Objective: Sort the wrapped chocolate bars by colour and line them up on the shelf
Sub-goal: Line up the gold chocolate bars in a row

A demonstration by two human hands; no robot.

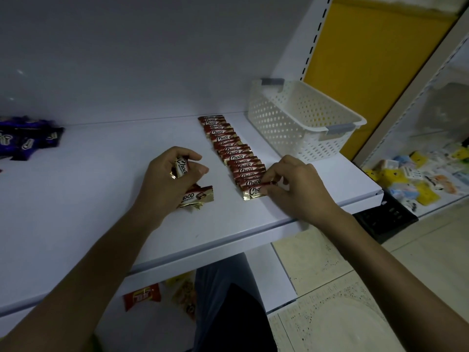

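Observation:
Several red-and-gold wrapped chocolate bars form an overlapping row (232,152) running from the back of the white shelf (76,199) toward its front edge. My right hand (294,184) pinches the right end of the nearest bar in that row (252,191). My left hand (168,174) grips a red-and-gold bar (182,166) upright between thumb and fingers, and more such bars (196,198) lie under its palm. A heap of purple-wrapped bars (24,139) lies at the far left of the shelf.
A white perforated plastic basket (304,120) stands at the back right of the shelf, close to the row. Snack packets (142,298) lie on the lower shelf. Small coloured packages (418,179) fill a neighbouring rack at right. Tiled floor lies below.

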